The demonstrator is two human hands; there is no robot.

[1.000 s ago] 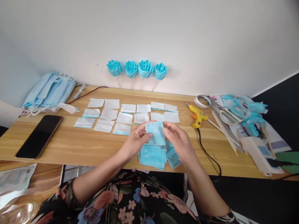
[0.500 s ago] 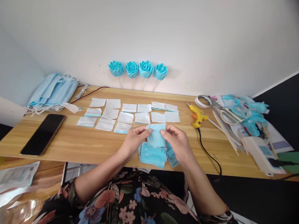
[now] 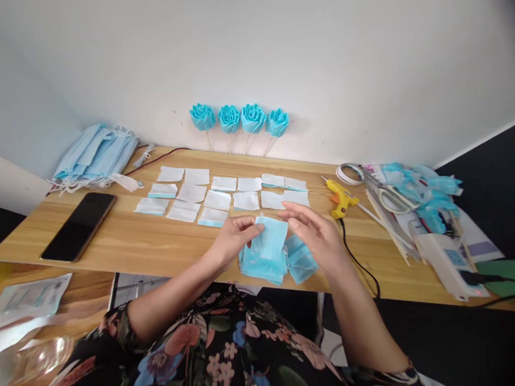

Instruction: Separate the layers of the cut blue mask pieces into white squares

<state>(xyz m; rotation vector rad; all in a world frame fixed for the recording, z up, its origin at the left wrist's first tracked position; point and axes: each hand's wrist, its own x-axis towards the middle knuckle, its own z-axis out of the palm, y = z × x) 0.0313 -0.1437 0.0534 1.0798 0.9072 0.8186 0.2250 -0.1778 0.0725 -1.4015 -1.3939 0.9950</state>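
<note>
Between its thumb and fingers, my left hand [image 3: 236, 238] pinches the upper left corner of a light-blue fabric square [image 3: 273, 237]. My right hand [image 3: 318, 236] is off the square, to its right, with fingers apart and nothing in them. Directly below the held square lies a stack of blue fabric pieces [image 3: 262, 269] near the table's front edge. More blue pieces [image 3: 300, 261] lie beside the stack, partly under my right hand. Beyond my hands, several white-faced fabric pieces [image 3: 217, 200] are laid out in rows, some showing a blue edge.
Several blue fabric roses [image 3: 253, 119] on sticks lean against the wall. A pile of face masks [image 3: 94, 154] and a phone [image 3: 79, 227] lie left. Right are a yellow glue gun [image 3: 341, 198] with a cord, tape [image 3: 350, 174], scissors [image 3: 397, 199], blue scraps [image 3: 433, 208] and a power strip [image 3: 446, 266].
My right hand has let go of the blue square's right corner and moved right, its fingers opening. My left hand still holds the square, which has dropped slightly.
</note>
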